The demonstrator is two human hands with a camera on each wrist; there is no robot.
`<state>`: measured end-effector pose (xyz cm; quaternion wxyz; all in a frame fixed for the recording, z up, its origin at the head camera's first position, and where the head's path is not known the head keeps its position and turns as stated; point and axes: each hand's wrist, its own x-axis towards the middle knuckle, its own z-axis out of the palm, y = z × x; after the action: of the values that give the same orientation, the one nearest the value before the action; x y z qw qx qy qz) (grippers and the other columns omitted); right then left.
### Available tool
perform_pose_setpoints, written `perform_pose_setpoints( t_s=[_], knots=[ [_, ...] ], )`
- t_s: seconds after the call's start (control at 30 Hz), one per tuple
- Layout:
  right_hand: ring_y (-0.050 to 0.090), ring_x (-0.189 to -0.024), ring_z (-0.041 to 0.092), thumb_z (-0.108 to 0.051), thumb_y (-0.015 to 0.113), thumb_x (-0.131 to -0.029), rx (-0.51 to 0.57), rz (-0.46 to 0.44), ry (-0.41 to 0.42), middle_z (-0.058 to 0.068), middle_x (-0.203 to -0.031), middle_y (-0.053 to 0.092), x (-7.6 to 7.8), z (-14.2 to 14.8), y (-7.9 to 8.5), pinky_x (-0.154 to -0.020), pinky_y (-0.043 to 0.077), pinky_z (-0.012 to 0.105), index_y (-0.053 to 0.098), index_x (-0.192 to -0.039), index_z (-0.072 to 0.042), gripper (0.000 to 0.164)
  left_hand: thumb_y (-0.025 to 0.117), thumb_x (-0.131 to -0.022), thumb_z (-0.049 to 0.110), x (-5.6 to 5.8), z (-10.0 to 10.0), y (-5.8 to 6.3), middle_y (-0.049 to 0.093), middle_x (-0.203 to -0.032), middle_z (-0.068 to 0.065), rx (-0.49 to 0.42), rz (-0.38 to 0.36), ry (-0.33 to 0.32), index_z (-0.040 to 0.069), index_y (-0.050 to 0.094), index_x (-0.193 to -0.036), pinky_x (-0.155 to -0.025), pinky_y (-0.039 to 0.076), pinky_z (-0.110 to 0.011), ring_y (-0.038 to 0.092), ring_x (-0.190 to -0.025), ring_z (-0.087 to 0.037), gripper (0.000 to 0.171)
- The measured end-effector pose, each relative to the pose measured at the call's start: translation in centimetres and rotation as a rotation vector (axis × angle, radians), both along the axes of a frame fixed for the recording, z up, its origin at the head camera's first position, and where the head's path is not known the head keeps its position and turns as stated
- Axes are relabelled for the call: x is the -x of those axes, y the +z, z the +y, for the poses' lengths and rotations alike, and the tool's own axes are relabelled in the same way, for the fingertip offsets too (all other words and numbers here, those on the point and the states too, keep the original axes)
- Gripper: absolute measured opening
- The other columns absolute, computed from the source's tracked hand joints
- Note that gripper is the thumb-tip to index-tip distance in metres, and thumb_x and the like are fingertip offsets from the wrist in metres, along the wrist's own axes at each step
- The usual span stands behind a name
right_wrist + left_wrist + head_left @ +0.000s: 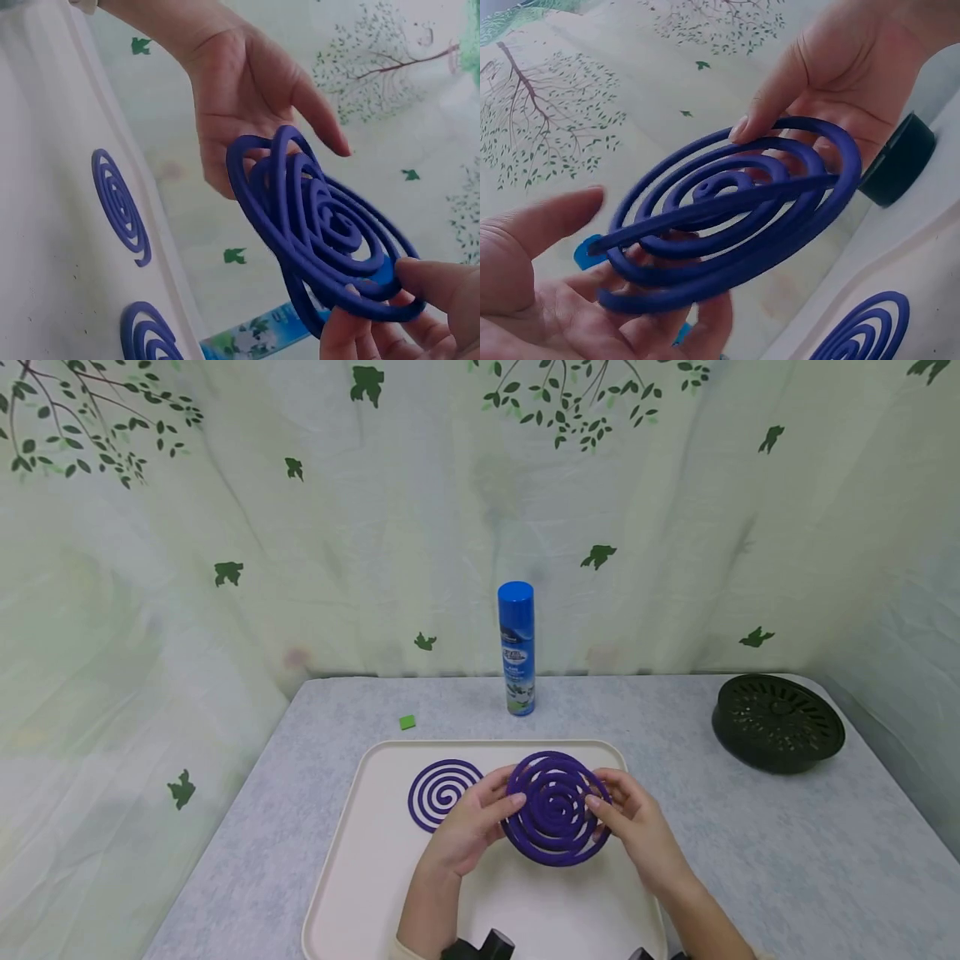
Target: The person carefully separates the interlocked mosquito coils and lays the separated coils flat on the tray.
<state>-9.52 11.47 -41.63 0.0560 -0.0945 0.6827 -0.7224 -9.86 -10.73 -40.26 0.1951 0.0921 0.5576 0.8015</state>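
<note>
A purple pair of interlocked mosquito coils (557,810) is held up over the white tray (555,910). My right hand (637,827) pinches its right edge, thumb (420,274) on the near face and fingers behind. On the other side, my left hand (472,822) supports it with loose fingers (262,154) behind the rim, while in both wrist views the left thumb (566,214) stands away from it. The rings overlap at an angle in the right wrist view. A single purple coil (422,797) lies flat on the tray, partly hidden by my left hand.
Behind the tray stands a blue spray can (517,647). A small green piece (407,722) lies left of it. At the back right is a dark round container (780,722) with a slotted lid. A leaf-patterned curtain (420,543) hangs behind the table.
</note>
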Motion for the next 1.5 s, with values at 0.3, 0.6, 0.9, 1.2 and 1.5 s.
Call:
perform_pose_setpoints(
  t_s=[0.3, 0.6, 0.9, 1.2, 1.5],
  knots=[
    [0.059, -0.076, 0.014, -0.015, 0.054, -0.091, 0.012, -0.004, -0.052, 0.007, -0.087, 0.061, 0.3, 0.6, 0.1, -0.059, 0.053, 0.033, 0.05, -0.113, 0.006, 0.031, 0.054, -0.086, -0.002, 0.1, -0.2, -0.1, 0.05, -0.121, -0.014, 0.012, 0.021, -0.019, 0.006, 0.034, -0.137, -0.074, 0.05, -0.033, 0.058, -0.093, -0.021, 0.055],
    [0.062, -0.07, 0.016, -0.014, 0.05, -0.093, 0.111, -0.04, 0.089, 0.004, -0.081, 0.066, 0.4, 1.1, -0.1, -0.058, 0.053, 0.033, 0.044, -0.12, 0.003, 0.033, 0.05, -0.089, 0.0, 0.4, -0.4, -0.6, 0.061, -0.102, -0.004, -0.024, 0.075, 0.0, 0.003, 0.035, -0.134, -0.067, 0.05, -0.025, 0.062, -0.078, -0.012, 0.047],
    [0.062, -0.066, 0.016, -0.017, 0.049, -0.093, 0.119, -0.082, 0.089, 0.006, -0.079, 0.065, 0.4, 0.8, -0.2, -0.056, 0.053, 0.031, 0.042, -0.122, 0.003, 0.036, 0.05, -0.09, 0.003, 0.3, -0.1, -0.7, 0.061, -0.103, -0.006, 0.046, 0.086, 0.07, 0.008, 0.037, -0.133, -0.067, 0.05, -0.026, 0.062, -0.079, -0.012, 0.045],
    [0.062, -0.068, 0.016, -0.019, 0.048, -0.094, 0.111, -0.119, 0.093, 0.005, -0.081, 0.064, 0.3, 0.4, -0.2, -0.06, 0.053, 0.033, 0.04, -0.123, 0.002, 0.037, 0.049, -0.093, 0.013, 0.4, -0.2, -0.7, 0.062, -0.1, -0.003, 0.046, 0.018, 0.089, 0.01, 0.04, -0.132, -0.062, 0.049, -0.024, 0.061, -0.075, -0.011, 0.04],
    [0.063, -0.079, 0.02, -0.013, 0.05, -0.093, 0.126, -0.087, 0.204, 0.005, -0.097, 0.065, 0.5, 0.9, -0.4, -0.062, 0.053, 0.039, 0.037, -0.129, 0.0, 0.04, 0.052, -0.092, 0.017, 0.5, -0.5, -0.7, 0.061, -0.091, -0.001, 0.061, -0.008, 0.187, 0.006, 0.053, -0.12, -0.057, 0.048, -0.024, 0.057, -0.071, -0.01, 0.03]
  ],
)
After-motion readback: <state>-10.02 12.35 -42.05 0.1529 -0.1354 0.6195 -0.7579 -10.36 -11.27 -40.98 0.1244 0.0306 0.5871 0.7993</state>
